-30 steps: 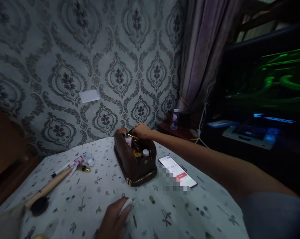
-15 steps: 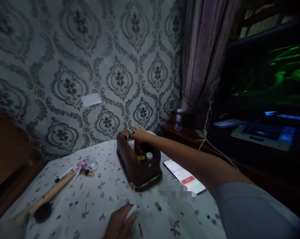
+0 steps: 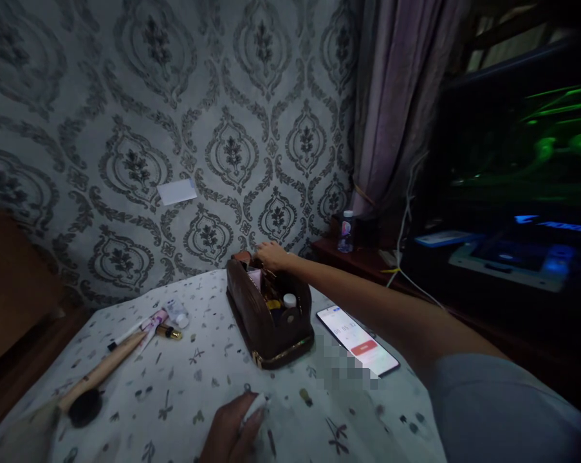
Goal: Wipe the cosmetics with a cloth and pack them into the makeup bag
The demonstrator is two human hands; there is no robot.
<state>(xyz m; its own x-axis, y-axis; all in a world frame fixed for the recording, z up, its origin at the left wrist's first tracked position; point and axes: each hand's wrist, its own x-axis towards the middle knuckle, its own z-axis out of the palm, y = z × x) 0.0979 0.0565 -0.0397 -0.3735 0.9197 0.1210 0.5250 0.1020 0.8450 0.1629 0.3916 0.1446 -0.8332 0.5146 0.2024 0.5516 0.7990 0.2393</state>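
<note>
A brown leather-like toiletry bag [image 3: 266, 334] stands with its top open on the cloth-covered table. Inside it are a white-capped bottle [image 3: 289, 301], a yellow item [image 3: 273, 305] and a pale pink item [image 3: 254, 279]. My right hand [image 3: 272, 256] reaches to the bag's far end, fingers bent down at its rim; what they grip is hidden. Low in the middle, my left hand [image 3: 232, 429] is closed around a small white, tissue-like piece [image 3: 254, 409], apart from the bag.
On the left lie a makeup brush [image 3: 92, 382], a small tube with a white cap [image 3: 177, 314] and a gold-capped bottle [image 3: 168, 331]. A lit phone [image 3: 355, 337] lies right of the bag, under my right forearm. A drink bottle [image 3: 346, 233] stands near the curtain [image 3: 387, 96].
My right hand has shifted slightly at the bag's far end, its fingers lower and more bent. My left hand and the bag have hardly moved.
</note>
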